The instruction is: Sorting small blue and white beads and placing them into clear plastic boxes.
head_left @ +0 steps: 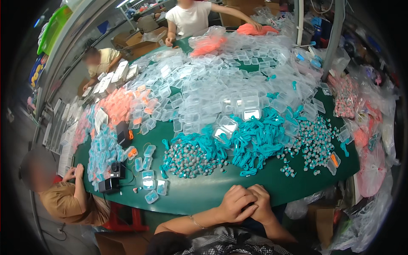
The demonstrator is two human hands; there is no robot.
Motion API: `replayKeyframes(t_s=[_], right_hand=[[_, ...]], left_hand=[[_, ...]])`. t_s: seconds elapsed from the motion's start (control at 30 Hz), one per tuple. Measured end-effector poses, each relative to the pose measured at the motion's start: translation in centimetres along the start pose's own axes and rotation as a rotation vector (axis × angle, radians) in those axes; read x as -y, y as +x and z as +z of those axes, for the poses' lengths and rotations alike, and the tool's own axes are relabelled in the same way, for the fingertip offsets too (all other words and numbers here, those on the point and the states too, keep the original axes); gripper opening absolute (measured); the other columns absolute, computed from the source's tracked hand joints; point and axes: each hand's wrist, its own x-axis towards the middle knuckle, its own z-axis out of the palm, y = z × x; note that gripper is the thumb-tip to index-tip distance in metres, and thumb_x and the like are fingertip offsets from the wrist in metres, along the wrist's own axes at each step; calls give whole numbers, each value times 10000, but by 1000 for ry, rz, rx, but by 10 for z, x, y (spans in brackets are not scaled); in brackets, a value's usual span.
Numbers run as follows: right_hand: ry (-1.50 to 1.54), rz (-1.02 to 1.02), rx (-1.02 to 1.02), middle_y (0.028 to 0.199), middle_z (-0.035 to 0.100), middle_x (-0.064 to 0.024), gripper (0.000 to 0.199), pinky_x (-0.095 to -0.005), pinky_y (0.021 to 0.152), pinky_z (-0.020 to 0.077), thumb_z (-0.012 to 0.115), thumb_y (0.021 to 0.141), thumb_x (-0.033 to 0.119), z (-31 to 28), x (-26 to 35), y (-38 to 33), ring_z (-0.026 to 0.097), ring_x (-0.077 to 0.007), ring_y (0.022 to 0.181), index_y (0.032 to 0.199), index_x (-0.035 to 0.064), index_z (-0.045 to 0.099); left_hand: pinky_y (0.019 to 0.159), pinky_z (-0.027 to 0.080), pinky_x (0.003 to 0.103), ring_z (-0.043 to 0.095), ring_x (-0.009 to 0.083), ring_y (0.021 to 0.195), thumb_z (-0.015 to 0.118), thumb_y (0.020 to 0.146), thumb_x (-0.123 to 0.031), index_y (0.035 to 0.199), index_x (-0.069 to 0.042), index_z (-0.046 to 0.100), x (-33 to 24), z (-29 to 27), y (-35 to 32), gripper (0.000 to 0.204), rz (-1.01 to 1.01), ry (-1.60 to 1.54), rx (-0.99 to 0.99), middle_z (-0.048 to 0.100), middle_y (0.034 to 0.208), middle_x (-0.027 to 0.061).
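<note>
At the table's near edge my left hand [237, 205] and my right hand [262, 205] are clasped together, fingers closed and bent over one another. No object shows between them. Just beyond them lies a heap of teal cords [258, 142], tied in small bundles. Left of it is a pile of small grey and teal round pieces [191, 160], and a similar scattered pile [312, 142] lies to the right. A few clear plastic boxes with teal contents [148, 182] sit to the left, apart from my hands.
Many clear boxes [199, 102] cover the middle of the green table [191, 197]. Coral pieces [117, 104] and filled boxes [102, 148] are heaped at left. Co-workers sit at left [63, 195] and far left [106, 59]; another person [189, 19] stands behind. Plastic bags [372, 170] hang at right.
</note>
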Motion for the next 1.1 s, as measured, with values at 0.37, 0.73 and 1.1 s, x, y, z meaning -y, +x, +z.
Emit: replayKeyframes(t_s=[0.37, 0.73, 1.1], right_hand=[[14, 14, -2, 788, 587, -134, 198, -456, 656, 445, 681, 752, 199, 3, 8, 6, 572, -373, 736, 810, 37, 585], [-38, 27, 15, 801, 593, -131, 204, -456, 659, 448, 677, 747, 206, 3, 7, 4, 581, -368, 747, 846, 44, 604], [-37, 13, 6, 809, 594, -137, 197, -456, 669, 456, 668, 738, 185, 2, 4, 0, 582, -375, 759, 851, 36, 603]], left_hand=[[661, 396, 387, 532, 284, 744, 725, 811, -156, 1015, -36, 614, 3, -1, -3, 261, 27, 8, -33, 569, 899, 116], [671, 382, 385, 511, 279, 748, 680, 824, -166, 958, -62, 603, -1, -2, -2, 187, 14, 18, -43, 552, 874, 91], [682, 394, 387, 527, 289, 772, 679, 818, -163, 962, -61, 602, 0, -1, -2, 192, 30, 19, -43, 554, 883, 97]])
